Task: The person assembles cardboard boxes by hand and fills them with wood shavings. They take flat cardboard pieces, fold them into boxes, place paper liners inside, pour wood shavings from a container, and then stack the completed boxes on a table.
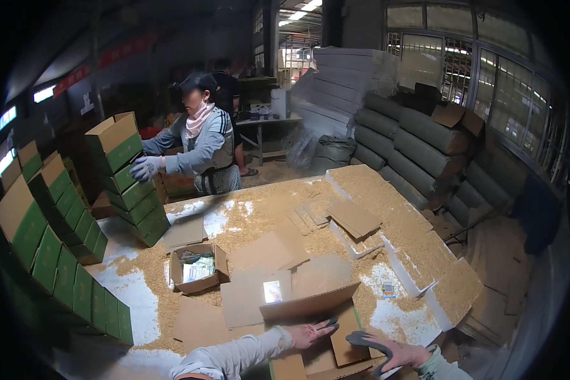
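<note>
In front of me at the lower edge stands an open cardboard box [312, 303] with its flaps raised. A brown cardboard panel [346, 335] stands inside it, between my hands. My left hand [307, 334] reaches in with dark-tipped fingers stretched out, its fingertips beside the panel. On the other side, my right hand [389, 352] has thumb and fingers apart, fingertips by the panel's right edge. Neither hand visibly grips anything. Flat cardboard sheets [250, 294] lie beyond the box, with a small white card [272, 292] on them.
A small carton [220, 261] holds packets and cards. Tall stacks of green-and-brown boxes [76, 278] line the left. A co-worker [202, 136] handles another box stack [130, 183]. Brown crumbs [266, 202] cover the white table. Loose cardboard pieces [354, 218] lie farther right; green sacks [418, 139] are piled behind.
</note>
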A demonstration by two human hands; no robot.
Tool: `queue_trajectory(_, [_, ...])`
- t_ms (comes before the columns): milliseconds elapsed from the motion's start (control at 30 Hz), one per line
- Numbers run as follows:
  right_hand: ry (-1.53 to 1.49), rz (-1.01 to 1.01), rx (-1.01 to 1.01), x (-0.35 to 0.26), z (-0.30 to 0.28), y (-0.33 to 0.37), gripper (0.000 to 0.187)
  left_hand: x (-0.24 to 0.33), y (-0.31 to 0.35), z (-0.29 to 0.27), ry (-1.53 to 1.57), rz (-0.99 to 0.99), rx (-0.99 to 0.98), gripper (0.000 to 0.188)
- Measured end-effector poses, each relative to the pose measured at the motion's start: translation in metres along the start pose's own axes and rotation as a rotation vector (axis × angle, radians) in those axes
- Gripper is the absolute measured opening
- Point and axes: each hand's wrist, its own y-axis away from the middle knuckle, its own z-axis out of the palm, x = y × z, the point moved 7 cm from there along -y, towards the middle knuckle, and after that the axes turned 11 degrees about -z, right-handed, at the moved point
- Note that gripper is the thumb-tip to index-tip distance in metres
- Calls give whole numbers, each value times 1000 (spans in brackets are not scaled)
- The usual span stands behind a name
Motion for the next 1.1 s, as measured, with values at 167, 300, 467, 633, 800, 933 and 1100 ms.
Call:
queue_trajectory(167, [197, 341, 623, 97, -5, -2, 112, 30, 5, -73, 181, -185, -123, 52])
queue_trajectory(300, [341, 262, 801, 97, -8, 11, 113, 27, 85, -187, 744, -239, 747, 49])
queue_trajectory(467, [29, 263, 590, 96, 6, -15, 81, -28, 174, -19, 919, -729, 837, 115])
queue_trajectory(633, [-847, -54, 912, 86, -28, -1, 39, 63, 172, -45, 957, -404, 994, 96])
queue_trajectory(800, [10, 339, 809, 128, -16, 39, 41, 5, 203, 87, 290, -499, 553, 66])
queue_trajectory(933, [73, 297, 714, 137, -13, 37, 41, 9, 149, -23, 1379, -754, 1087, 46])
queue_trajectory(1100, [717, 376, 1527, 163, -164, 260, 51, -22, 152, -9, 1007, -1116, 1202, 41])
